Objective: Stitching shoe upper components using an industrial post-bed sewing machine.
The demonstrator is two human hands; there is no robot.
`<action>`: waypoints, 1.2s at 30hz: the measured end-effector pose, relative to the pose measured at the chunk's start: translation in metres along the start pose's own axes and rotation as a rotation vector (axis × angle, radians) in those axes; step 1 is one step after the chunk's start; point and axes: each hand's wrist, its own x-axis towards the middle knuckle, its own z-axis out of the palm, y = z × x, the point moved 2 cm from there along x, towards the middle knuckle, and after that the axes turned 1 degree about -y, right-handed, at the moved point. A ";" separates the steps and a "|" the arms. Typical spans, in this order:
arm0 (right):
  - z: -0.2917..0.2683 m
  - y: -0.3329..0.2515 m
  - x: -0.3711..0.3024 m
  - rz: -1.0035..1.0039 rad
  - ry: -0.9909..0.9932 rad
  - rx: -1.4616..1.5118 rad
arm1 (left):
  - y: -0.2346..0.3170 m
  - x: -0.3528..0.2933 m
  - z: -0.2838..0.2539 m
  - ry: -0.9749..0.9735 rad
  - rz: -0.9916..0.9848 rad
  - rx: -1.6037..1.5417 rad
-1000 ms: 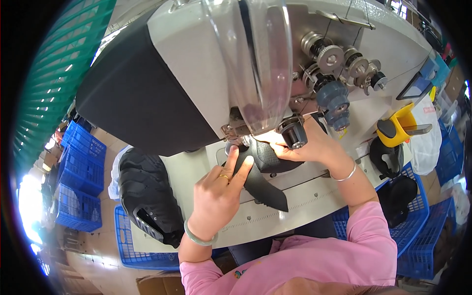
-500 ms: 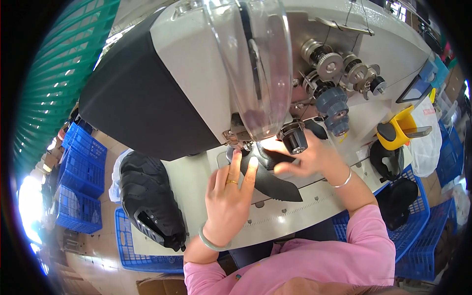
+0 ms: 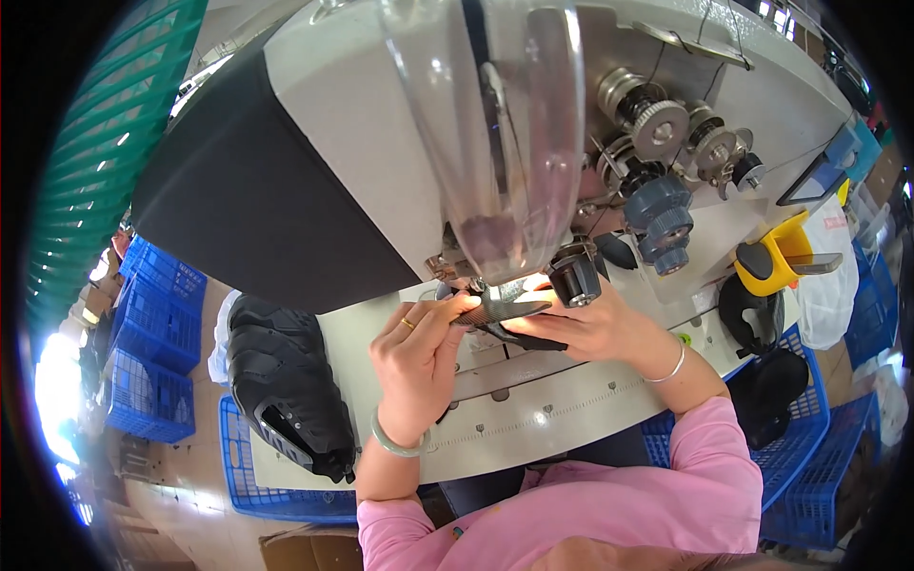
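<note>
A curved black textured piece (image 3: 505, 311), its kind not clear, is held just below the needle area of a sewing machine (image 3: 343, 124). My left hand (image 3: 416, 357), with a ring and a pale bangle, pinches its left end between thumb and fingers. From the other side, my right hand (image 3: 592, 322), with a silver bangle, grips the piece with its fingers bent. The machine's clear guard (image 3: 495, 190) and a dark knob (image 3: 574, 276) hide part of the right fingers. A small light shines on the work.
A stack of nested black pieces (image 3: 281, 381) lies on the left of the pale table (image 3: 533, 419). At the right are a yellow holder (image 3: 773, 255), more black pieces (image 3: 747, 309) and a blue basket (image 3: 795, 457). Blue crates (image 3: 148, 390) stand on the floor at left.
The black piece, which lay flat with its tail toward me, is now raised and folded up. My left fingers went from pressing flat to pinching it; my right hand closed on it.
</note>
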 end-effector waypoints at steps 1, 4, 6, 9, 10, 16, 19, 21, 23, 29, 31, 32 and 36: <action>-0.002 0.000 0.002 0.004 -0.026 0.026 | 0.001 0.000 0.000 0.002 0.003 0.018; 0.001 -0.001 0.001 0.084 -0.039 0.161 | 0.005 0.000 0.003 0.008 0.070 0.080; 0.001 0.000 0.000 0.160 -0.026 0.270 | 0.008 -0.002 0.004 0.011 0.134 0.125; 0.001 0.001 -0.002 0.129 -0.072 0.298 | 0.013 -0.008 0.006 -0.007 0.252 0.285; 0.004 0.002 -0.005 0.122 -0.030 0.302 | 0.014 -0.009 0.006 -0.015 0.277 0.328; 0.006 0.000 -0.006 0.159 0.027 0.294 | 0.016 -0.008 0.007 -0.013 0.325 0.380; 0.007 0.000 -0.004 0.166 0.041 0.297 | 0.015 -0.006 0.007 0.003 0.341 0.376; 0.006 -0.001 -0.002 0.169 0.053 0.301 | 0.016 -0.004 0.008 0.008 0.343 0.368; 0.005 -0.001 -0.001 0.204 0.046 0.271 | 0.015 -0.002 0.008 0.005 0.297 0.355; 0.009 0.005 -0.004 0.193 0.054 0.222 | 0.018 -0.001 0.006 -0.028 0.230 0.383; 0.010 0.004 0.000 0.189 0.076 0.206 | 0.016 -0.001 0.008 -0.021 0.229 0.393; 0.010 0.003 0.001 0.185 0.099 0.191 | 0.015 -0.001 0.008 -0.015 0.229 0.402; 0.013 0.008 -0.002 0.201 0.070 0.191 | 0.012 0.001 0.010 0.000 0.271 0.394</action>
